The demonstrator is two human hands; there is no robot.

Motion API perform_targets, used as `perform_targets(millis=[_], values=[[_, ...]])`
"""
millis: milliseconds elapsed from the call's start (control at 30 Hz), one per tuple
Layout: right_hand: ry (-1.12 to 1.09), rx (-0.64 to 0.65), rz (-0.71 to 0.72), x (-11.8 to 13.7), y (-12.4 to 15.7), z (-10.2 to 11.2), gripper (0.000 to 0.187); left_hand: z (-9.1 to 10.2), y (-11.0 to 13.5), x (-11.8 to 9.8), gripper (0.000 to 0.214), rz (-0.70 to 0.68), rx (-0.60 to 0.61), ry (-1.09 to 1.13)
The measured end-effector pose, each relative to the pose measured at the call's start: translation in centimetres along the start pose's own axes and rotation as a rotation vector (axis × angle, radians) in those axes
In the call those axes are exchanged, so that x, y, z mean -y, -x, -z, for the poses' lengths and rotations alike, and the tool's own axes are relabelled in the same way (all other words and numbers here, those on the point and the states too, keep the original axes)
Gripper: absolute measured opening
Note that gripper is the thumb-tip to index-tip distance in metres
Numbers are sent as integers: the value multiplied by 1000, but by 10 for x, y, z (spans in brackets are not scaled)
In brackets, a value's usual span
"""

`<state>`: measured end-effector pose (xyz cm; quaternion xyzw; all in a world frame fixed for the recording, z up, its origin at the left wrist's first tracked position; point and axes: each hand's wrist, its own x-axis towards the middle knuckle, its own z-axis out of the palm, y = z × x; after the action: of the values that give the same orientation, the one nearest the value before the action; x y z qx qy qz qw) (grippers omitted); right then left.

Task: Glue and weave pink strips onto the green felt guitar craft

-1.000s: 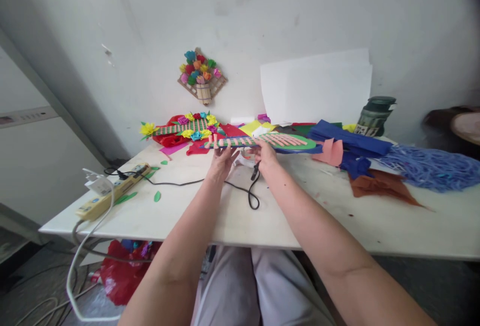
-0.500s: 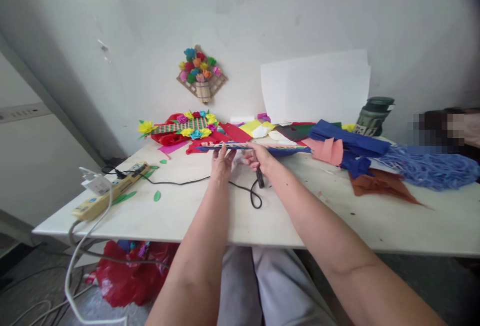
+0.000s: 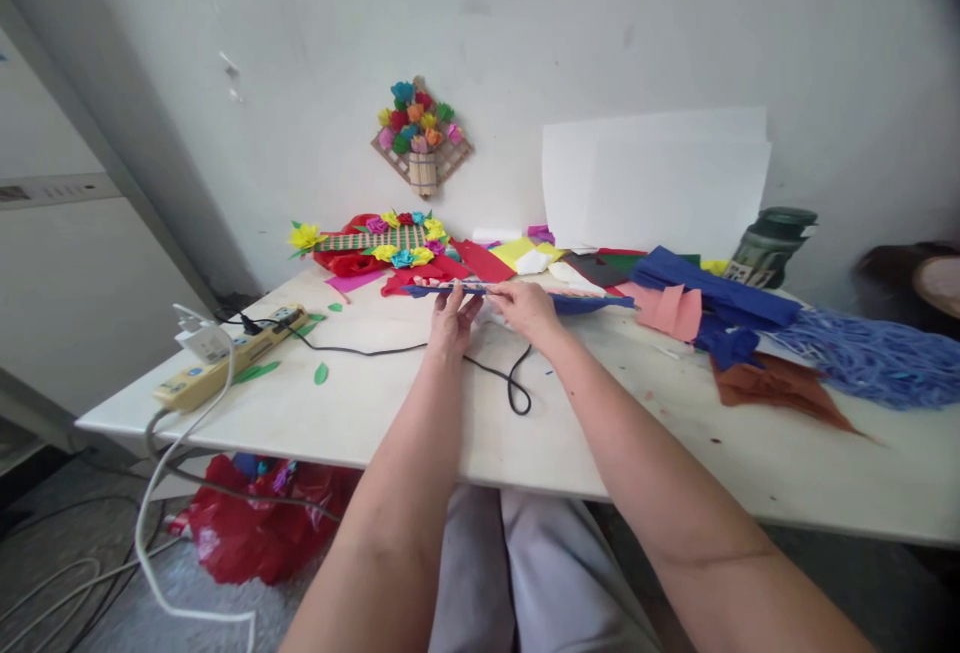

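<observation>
A flat craft panel, blue with pink along its top, is held nearly edge-on above the table. My left hand grips its near edge from below, thumb on top. My right hand is closed at the same edge, a little to the right, fingertips pinched on it; its palm side is hidden. A black cord loops on the table below my right wrist, and its end is out of sight.
A yellow power strip with a white plug stands at left. Behind lie a flower-trimmed guitar shape and coloured paper. At right are blue shredded strands, brown paper and a green bottle.
My right hand has turned over and closed on the panel's edge. The black handle that hung beneath it is now out of sight. The view has shifted slightly left.
</observation>
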<state>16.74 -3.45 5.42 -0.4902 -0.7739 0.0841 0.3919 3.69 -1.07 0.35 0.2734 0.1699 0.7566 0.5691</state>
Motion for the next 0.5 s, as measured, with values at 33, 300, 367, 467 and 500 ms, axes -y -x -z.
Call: perform_targets(millis=[33,300,367,467,500], values=[[117,-6,28,2,2,1,17,1,0,0,28,0,3,3],[592,39,148,21,14,2,37,0,1,1,30,-4,-6,20],[623,22,164,22,16,2,38,0,0,1,30,-5,-22,34],[632,9,158,19,17,1,34,2,-1,2,29,-2,-41,46],[635,13,153,18,17,1,32,2,-1,2,29,-2,-44,46]])
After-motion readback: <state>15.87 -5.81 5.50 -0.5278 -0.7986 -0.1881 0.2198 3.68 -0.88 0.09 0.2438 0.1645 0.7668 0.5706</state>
